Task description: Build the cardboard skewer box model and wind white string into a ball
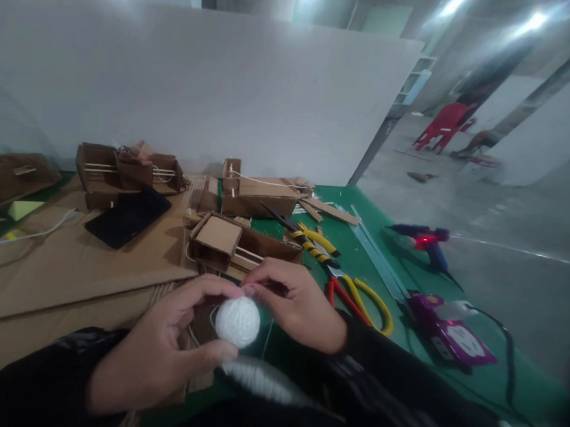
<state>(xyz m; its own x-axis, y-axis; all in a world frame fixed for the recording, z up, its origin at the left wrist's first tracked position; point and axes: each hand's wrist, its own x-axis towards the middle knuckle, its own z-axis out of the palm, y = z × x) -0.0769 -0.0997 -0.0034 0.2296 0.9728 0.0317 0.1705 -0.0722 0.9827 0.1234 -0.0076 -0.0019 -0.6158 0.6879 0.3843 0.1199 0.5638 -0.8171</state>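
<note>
A ball of white string (238, 321) is held near the front edge of the green table (370, 245). My left hand (159, 341) is closed around it, thumb below and fingers above. At the top of the ball, my right hand (298, 299) pinches with thumb and forefinger; what lies between those fingertips is too small to make out. Loose string hangs beside the ball. Just beyond my hands sits a cardboard piece with a box-shaped end (217, 240) and thin sticks across it.
Pliers (312, 245), red-and-yellow handled cutters (359, 300), a blue glue gun (424, 239) and a purple power strip (452, 336) lie right. Cardboard assemblies (256, 202) and a black tablet (128, 217) lie behind and left. A white panel (191, 90) stands behind.
</note>
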